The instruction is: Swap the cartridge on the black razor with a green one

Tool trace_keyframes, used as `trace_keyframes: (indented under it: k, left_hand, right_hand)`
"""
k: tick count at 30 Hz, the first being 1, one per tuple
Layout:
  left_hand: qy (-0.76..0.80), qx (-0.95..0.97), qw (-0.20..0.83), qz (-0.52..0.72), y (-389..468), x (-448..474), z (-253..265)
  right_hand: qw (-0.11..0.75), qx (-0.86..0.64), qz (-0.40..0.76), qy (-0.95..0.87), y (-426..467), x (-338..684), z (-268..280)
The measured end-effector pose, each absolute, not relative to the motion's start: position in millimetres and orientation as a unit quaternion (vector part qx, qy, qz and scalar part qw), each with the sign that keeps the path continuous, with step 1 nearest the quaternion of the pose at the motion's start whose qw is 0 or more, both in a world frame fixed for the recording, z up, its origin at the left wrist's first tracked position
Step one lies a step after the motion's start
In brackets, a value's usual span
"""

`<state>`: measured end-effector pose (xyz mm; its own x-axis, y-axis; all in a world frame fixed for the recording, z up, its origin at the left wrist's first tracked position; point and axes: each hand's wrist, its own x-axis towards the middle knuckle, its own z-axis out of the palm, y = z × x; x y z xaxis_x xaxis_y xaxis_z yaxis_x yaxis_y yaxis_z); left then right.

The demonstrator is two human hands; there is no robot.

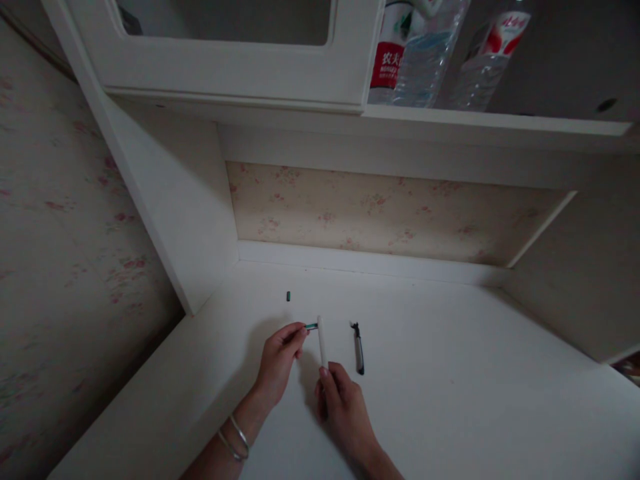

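Observation:
My left hand (pixel 283 350) is closed in a pinch on a slim green and pale piece (pixel 311 327), too small to name. Its right end meets, or lies just in front of, a white stick (pixel 322 340) near the top; which of the two I cannot tell. Around the lower end of that stick, the fingers of my right hand (pixel 343 400) are closed, hiding the part in the grip. Right of both hands lies a slim black and grey pen-like object (pixel 359 350) with a small crooked upper end. A tiny dark green piece (pixel 289 296) rests beyond my left hand.
The white desktop (pixel 450 347) is bounded by a side panel (pixel 170 200) at left and a low back ledge (pixel 370 260). Overhead hangs a white cabinet (pixel 235 70), with plastic bottles (pixel 425 60) on its open shelf. Floral wallpaper (pixel 350 207) shows behind.

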<state>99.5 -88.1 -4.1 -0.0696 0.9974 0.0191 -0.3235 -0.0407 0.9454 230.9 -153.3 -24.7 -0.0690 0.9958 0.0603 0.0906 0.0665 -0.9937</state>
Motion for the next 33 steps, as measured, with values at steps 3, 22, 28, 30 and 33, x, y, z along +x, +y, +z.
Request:
trace_keyframes:
  k: [3, 22, 28, 30, 33]
  left_hand:
    - [0.424, 0.416, 0.544, 0.592, -88.8, 99.2, -3.7]
    - [0.427, 0.393, 0.536, 0.613, -86.8, 98.8, -6.2]
    - [0.435, 0.395, 0.53, 0.612, -87.6, 99.5, -6.2]
    - [0.436, 0.396, 0.532, 0.608, -87.5, 99.4, -6.4]
    - [0.435, 0.402, 0.533, 0.604, -86.9, 99.4, -7.7]
  right_hand:
    - [0.446, -0.472, 0.487, -0.583, -154.9, 229.2, -24.8]
    - [0.458, -0.49, 0.469, -0.575, -155.7, 230.5, -27.0]
    - [0.464, -0.497, 0.457, -0.574, -155.9, 228.9, -26.2]
    - [0.471, -0.503, 0.453, -0.565, -155.1, 229.4, -28.1]
    - [0.452, -0.486, 0.475, -0.577, -154.3, 229.1, -30.5]
